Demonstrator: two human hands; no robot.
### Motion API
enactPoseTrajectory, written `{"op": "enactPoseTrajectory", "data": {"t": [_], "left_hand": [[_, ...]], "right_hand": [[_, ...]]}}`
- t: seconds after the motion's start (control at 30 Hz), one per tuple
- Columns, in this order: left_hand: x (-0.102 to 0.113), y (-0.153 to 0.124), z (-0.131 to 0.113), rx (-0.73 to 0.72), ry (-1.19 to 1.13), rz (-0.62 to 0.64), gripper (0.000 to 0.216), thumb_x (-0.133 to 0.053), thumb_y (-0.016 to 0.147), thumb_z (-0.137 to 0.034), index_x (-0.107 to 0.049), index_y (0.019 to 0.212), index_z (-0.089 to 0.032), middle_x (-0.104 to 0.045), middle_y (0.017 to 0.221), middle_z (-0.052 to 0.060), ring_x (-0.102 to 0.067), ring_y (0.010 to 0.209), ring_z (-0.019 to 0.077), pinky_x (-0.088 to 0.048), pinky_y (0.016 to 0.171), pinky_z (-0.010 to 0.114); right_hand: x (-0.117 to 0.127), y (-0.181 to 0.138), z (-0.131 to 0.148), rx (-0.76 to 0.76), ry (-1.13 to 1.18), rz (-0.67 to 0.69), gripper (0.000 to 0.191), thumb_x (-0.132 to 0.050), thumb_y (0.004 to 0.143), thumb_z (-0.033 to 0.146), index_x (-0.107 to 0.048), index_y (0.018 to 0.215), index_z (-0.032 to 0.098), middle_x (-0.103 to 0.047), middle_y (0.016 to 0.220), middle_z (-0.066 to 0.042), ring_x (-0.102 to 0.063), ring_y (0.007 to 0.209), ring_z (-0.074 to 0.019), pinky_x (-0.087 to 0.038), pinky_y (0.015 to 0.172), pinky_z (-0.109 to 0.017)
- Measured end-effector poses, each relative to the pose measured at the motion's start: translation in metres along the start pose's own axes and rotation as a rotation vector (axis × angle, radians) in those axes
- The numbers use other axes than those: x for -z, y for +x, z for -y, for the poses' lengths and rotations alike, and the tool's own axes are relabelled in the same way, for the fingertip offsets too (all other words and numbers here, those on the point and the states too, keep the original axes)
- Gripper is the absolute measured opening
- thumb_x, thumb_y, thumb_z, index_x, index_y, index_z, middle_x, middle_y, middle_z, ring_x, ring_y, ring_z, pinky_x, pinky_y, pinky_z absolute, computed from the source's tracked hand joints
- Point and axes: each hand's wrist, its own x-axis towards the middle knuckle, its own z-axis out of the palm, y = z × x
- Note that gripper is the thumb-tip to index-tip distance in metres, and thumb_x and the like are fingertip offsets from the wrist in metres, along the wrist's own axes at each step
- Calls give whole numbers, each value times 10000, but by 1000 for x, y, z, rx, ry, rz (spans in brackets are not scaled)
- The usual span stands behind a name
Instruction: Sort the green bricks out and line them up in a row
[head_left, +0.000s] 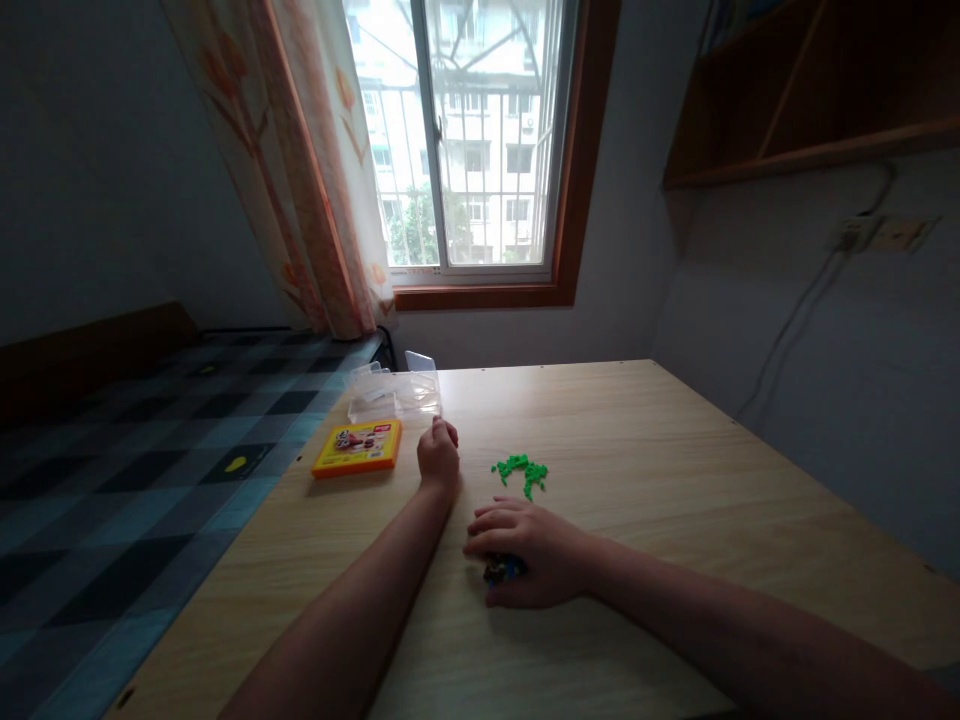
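My left hand point(439, 455) rests on the wooden table point(645, 450) with its fingers curled in a loose fist, just right of an orange flat box point(358, 447) and below a clear plastic container point(394, 392). Nothing shows inside the fist. My right hand point(521, 560) lies palm down nearer to me, fingers bent over a small dark blue object point(501, 571) that is mostly hidden. A small heap of bright green pieces point(523, 473) lies on the table just beyond my right hand, apart from both hands.
A bed with a blue and black checked cover point(135, 470) runs along the table's left edge. A window point(480, 140) with a patterned curtain point(300, 170) is behind the table. A wooden shelf point(810, 90) hangs on the right wall.
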Motion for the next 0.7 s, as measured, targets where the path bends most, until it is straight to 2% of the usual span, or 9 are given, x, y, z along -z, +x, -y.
{"op": "enactPoseTrajectory", "data": {"t": [0.27, 0.53, 0.7], "left_hand": [[6, -2, -3, 73, -185, 36, 492, -327, 921, -464, -449, 515, -214, -424, 445, -33, -418, 372, 114, -342, 418, 249], [6, -3, -5, 74, -194, 45, 488, -341, 914, -460, -448, 508, -211, -423, 447, -32, -416, 370, 107, -340, 416, 246], [6, -3, -3, 74, -192, 42, 473, -349, 901, -474, -452, 521, -212, -433, 449, -32, -423, 368, 110, -349, 414, 244]], "right_hand": [[5, -7, -6, -31, 48, 106, 443, -701, 814, 476, -655, 1203, 269, -590, 1353, -73, -497, 1308, -257, -267, 1165, -449], [13, -12, -6, -63, 77, 58, 582, -728, 790, 487, -608, 1298, 228, -601, 1330, -119, -518, 1292, -267, -311, 1155, -443], [9, -12, -5, -28, 105, 70, 542, -734, 797, 458, -631, 1278, 232, -608, 1324, -109, -532, 1278, -260, -311, 1166, -427]]}}
